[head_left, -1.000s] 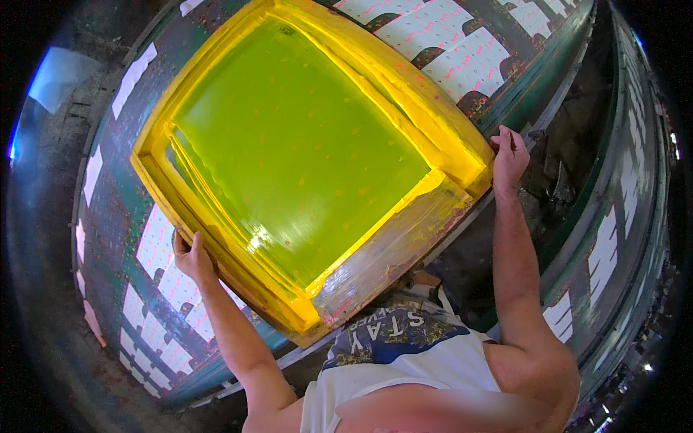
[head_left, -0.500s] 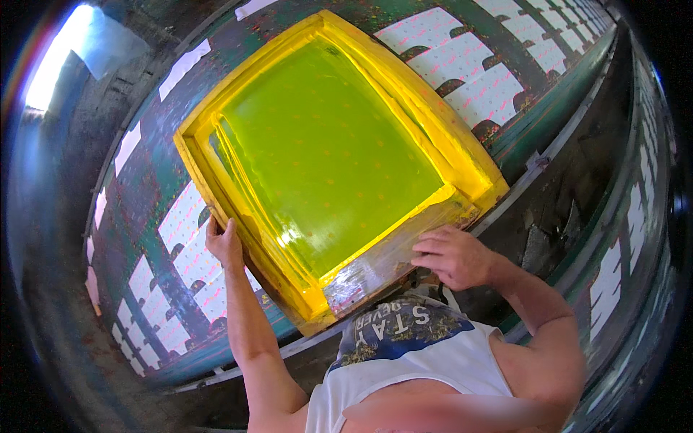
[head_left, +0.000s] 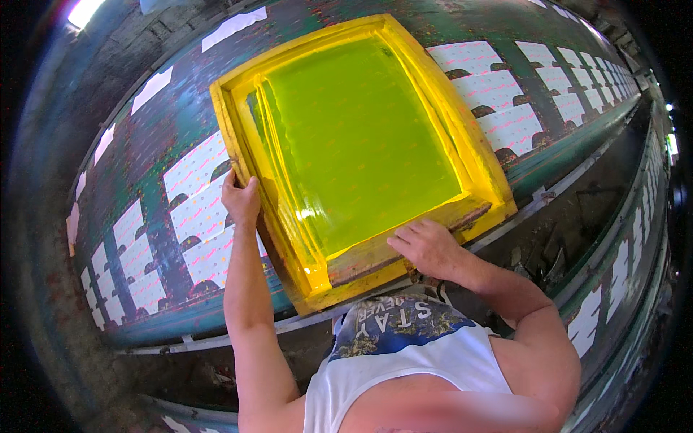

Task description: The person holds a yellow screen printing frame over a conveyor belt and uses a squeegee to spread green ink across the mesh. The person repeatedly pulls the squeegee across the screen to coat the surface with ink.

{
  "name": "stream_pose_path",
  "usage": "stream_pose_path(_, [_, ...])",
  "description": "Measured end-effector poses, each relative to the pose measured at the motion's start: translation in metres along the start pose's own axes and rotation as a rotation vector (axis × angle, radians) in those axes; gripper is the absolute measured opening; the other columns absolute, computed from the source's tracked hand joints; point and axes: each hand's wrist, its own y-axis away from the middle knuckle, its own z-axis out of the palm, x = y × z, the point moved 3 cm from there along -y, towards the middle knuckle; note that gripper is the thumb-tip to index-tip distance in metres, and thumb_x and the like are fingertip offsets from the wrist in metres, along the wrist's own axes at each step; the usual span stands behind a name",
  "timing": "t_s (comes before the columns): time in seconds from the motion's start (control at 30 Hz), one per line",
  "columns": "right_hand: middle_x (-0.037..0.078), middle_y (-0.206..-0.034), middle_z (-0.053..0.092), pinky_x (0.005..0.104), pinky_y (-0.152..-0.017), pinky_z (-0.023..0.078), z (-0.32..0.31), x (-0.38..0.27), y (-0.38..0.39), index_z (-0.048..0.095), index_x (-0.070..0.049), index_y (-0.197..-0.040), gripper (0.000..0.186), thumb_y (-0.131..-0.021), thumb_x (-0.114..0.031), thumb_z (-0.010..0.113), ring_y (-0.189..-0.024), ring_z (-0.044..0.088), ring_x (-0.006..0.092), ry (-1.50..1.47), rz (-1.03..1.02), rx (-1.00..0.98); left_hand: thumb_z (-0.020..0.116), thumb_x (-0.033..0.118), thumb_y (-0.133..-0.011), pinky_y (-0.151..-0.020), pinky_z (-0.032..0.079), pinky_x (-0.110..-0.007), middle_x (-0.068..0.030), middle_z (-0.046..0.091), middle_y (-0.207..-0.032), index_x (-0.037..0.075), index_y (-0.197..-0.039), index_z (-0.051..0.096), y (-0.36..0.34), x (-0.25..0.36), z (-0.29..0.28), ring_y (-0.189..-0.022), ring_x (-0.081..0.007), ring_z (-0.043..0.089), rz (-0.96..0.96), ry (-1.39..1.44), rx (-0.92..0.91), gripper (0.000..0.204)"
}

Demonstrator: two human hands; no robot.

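A wooden screen-printing frame (head_left: 471,133), coated in yellow ink, lies tilted in view on the long table. Its mesh (head_left: 361,144) looks yellow-green and glossy, with faint dots showing through. My left hand (head_left: 242,200) is closed around the frame's left rail, thumb on the near side. Along the near end inside the frame rests a wooden squeegee (head_left: 357,265), its upper edge stained dark. My right hand (head_left: 427,247) grips the squeegee's middle from above, fingers bent over it. Its blade is hidden in the ink.
White printed fabric pieces (head_left: 206,206) with pink marks lie in rows on the dark green table (head_left: 144,195). More pieces (head_left: 498,101) lie right of the frame. A metal rail (head_left: 530,206) follows the table's near edge. A second table with white pieces (head_left: 585,325) stands at the lower right.
The squeegee has tipped up from lying flatter, and yellow ink now shows on the near rail below it. My right hand has closed onto it; the left keeps its hold. The view has turned slightly.
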Motion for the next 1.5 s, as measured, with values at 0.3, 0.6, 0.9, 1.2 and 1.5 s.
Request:
stream_pose_path(0.3, [0.013,-0.104,0.076,0.0506,-0.092,0.060,-0.007,0.021,-0.028,0.078,-0.013,-0.111,0.028,-0.084,-0.006,0.075,-0.109,0.075,0.0352,0.001,0.128,-0.251,0.079,0.022,-0.082,-0.104,0.058,-0.048,-0.0268,0.077,-0.120,-0.007,-0.133,0.071,-0.001,0.009,-0.001,-0.114,-0.0434,0.074,0.078,-0.245,0.073,0.059])
stream_pose_path(0.6, [0.013,-0.110,0.078,0.0518,-0.094,0.060,-0.011,-0.008,-0.018,0.079,-0.013,-0.118,0.034,-0.086,-0.003,0.072,-0.111,0.075,0.0373,0.001,0.174,-0.310,0.078,0.033,-0.091,-0.103,0.056,-0.054,-0.0251,0.076,-0.117,-0.006,-0.132,0.070,-0.001,0.004,0.003,-0.114,-0.0458,0.070,0.075,-0.281,0.086,0.058])
stream_pose_path(0.9, [0.010,-0.118,0.076,0.0468,-0.095,0.059,0.020,-0.027,-0.008,0.078,-0.011,-0.124,0.046,-0.079,0.000,0.073,-0.112,0.073,0.0322,0.105,0.042,0.118,0.069,0.032,-0.104,-0.106,0.054,-0.052,-0.0255,0.076,-0.120,-0.005,-0.134,0.071,-0.005,0.002,0.006,-0.118,-0.0443,0.068,0.081,-0.256,0.103,0.048])
stream_pose_path(1.2, [0.011,-0.110,0.076,0.0468,-0.093,0.058,0.022,0.067,-0.143,0.077,-0.015,-0.122,0.036,-0.090,-0.006,0.065,-0.106,0.074,0.0327,0.219,0.055,0.133,0.067,0.029,-0.105,-0.106,0.053,-0.052,-0.0245,0.077,-0.122,-0.006,-0.133,0.071,-0.004,0.010,0.004,-0.119,-0.0435,0.066,0.055,-0.345,0.110,0.045])
stream_pose_path(1.5, [0.016,-0.110,0.076,0.0566,-0.092,0.062,-0.001,0.188,-0.314,0.077,-0.019,-0.124,0.037,-0.094,-0.004,0.061,-0.106,0.076,0.0407,0.231,0.104,0.135,0.069,0.025,-0.106,-0.105,0.052,-0.051,-0.0209,0.075,-0.114,-0.005,-0.131,0.072,0.000,0.016,0.000,-0.116,-0.0415,0.065,0.111,-0.432,0.148,0.039])
